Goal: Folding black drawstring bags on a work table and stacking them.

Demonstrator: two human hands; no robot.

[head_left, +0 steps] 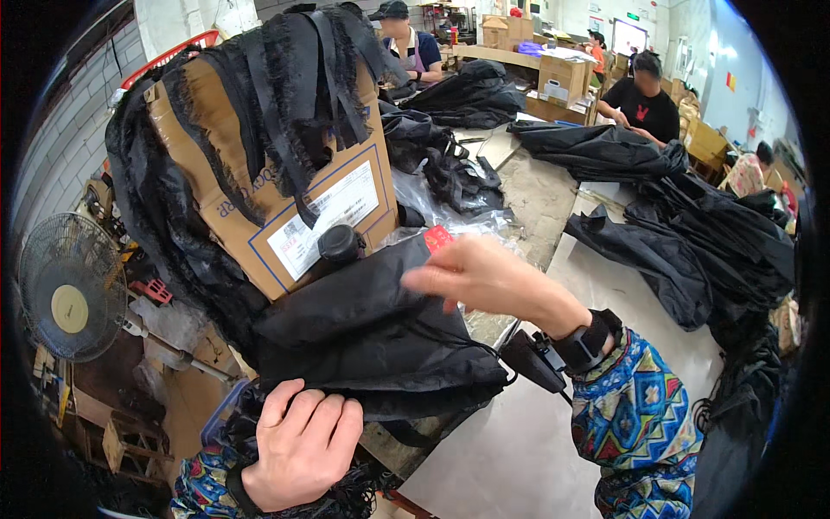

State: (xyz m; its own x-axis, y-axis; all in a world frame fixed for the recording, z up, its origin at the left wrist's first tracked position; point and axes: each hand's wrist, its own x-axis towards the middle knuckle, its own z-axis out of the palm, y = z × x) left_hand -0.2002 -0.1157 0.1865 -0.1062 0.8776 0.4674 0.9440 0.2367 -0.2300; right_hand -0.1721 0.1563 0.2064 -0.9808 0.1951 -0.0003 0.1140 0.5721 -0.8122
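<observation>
A black fabric bag (363,333) with a thin cord at its right end lies in front of me, against a cardboard box. My left hand (307,445) is closed over its near edge, the fingers curled onto the cloth. Above the bag's right part hovers my right hand (493,277), slightly blurred, its visible fingers apart and with nothing seen in them; some fingers are hidden. Just behind that hand is a small red card or packet (438,238). A round black cap-like object (340,245) stands between bag and box.
Black frayed strips hang over the cardboard box (259,216). At left stands a fan (69,285). More black bags (700,229) are heaped along the right of the pale table (510,450). Two people sit across at the back, with another farther off.
</observation>
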